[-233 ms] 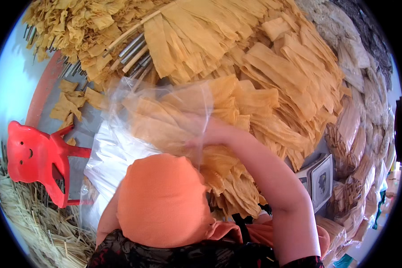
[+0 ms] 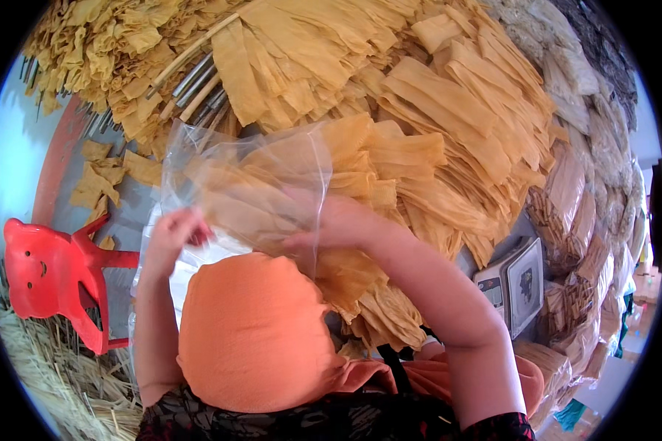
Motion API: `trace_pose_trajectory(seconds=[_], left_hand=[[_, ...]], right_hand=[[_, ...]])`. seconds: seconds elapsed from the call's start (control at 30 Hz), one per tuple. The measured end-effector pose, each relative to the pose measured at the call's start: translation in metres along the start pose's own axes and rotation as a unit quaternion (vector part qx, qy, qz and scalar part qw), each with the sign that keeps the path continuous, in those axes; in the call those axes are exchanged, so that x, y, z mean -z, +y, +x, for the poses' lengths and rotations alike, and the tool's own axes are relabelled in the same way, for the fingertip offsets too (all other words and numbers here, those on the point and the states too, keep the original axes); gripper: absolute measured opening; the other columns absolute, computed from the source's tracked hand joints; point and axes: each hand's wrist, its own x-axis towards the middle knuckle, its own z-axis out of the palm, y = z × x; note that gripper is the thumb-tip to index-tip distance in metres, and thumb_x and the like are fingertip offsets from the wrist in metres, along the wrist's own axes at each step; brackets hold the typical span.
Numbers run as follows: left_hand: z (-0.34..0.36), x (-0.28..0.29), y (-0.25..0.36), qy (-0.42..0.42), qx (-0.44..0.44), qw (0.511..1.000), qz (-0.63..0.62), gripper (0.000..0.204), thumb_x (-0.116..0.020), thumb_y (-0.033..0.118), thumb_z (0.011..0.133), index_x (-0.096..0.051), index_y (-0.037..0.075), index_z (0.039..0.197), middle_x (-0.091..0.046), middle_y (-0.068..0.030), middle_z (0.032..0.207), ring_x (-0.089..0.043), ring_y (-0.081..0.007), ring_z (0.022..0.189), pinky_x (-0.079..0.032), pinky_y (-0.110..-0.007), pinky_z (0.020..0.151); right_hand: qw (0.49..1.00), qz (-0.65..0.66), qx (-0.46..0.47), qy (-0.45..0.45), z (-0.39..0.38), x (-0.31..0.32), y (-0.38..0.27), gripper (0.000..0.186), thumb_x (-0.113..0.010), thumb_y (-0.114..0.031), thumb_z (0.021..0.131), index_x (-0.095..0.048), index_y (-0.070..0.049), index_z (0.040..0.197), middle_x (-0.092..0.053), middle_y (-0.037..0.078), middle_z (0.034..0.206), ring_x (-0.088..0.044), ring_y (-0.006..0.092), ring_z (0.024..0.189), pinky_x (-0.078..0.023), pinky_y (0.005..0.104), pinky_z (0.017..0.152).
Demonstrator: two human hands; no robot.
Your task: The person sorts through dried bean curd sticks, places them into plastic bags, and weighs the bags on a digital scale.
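A stack of yellow-brown dried tofu skin sheets (image 2: pixel 250 198) lies partly inside a clear plastic bag (image 2: pixel 180 158). My right hand (image 2: pixel 316 220) reaches into the bag's mouth, thumb and fingers apart around the sheets and closed on them; its fingertips show faintly through the film. At the bag's left side, my left hand (image 2: pixel 180 229) is raised with its fingers curled inward, slightly blurred. What it pinches, if anything, cannot be made out. More tofu skin sheets (image 2: pixel 404 158) spread loosely to the right of the bag.
A large heap of tofu skin (image 2: pixel 463 95) fills the far side, with sticks (image 2: pixel 198 81) under it. At left stands a red stool (image 2: pixel 40 272). A scale (image 2: pixel 515 287) and filled bags (image 2: pixel 574 287) are at right. An orange cloth cap (image 2: pixel 254 331) hides the near middle.
My left hand has come up from behind the orange cap to the bag's left side. My right hand stays in the bag. The whole view has shifted slightly.
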Motion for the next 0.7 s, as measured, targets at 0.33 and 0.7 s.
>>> trace_pose_trajectory(seconds=[0.33, 0.7], left_hand=[[0.149, -0.121, 0.054, -0.049, -0.443, 0.823, 0.352, 0.041, -0.068, 0.037, 0.089, -0.064, 0.011, 0.121, -0.061, -0.0134, 0.123, -0.06, -0.0304, 0.108, -0.049, -0.038, 0.091], [0.096, -0.099, -0.035, 0.056, -0.451, 0.834, 0.312, 0.033, -0.068, 0.033, 0.087, -0.069, 0.008, 0.107, -0.063, -0.0092, 0.09, -0.06, -0.0312, 0.085, -0.049, -0.039, 0.074]], right_hand=[[0.98, -0.101, 0.154, 0.073, -0.005, -0.031, -0.003, 0.069, -0.065, -0.042, 0.087, -0.041, -0.011, 0.144, -0.052, 0.022, 0.135, -0.052, 0.0369, 0.121, -0.042, 0.0434, 0.103], [0.829, -0.238, -0.012, 0.505, -0.052, 0.043, 0.066, 0.019, -0.07, -0.016, 0.083, -0.07, -0.004, 0.098, -0.062, 0.019, 0.115, -0.062, 0.035, 0.1, -0.05, 0.0428, 0.087]])
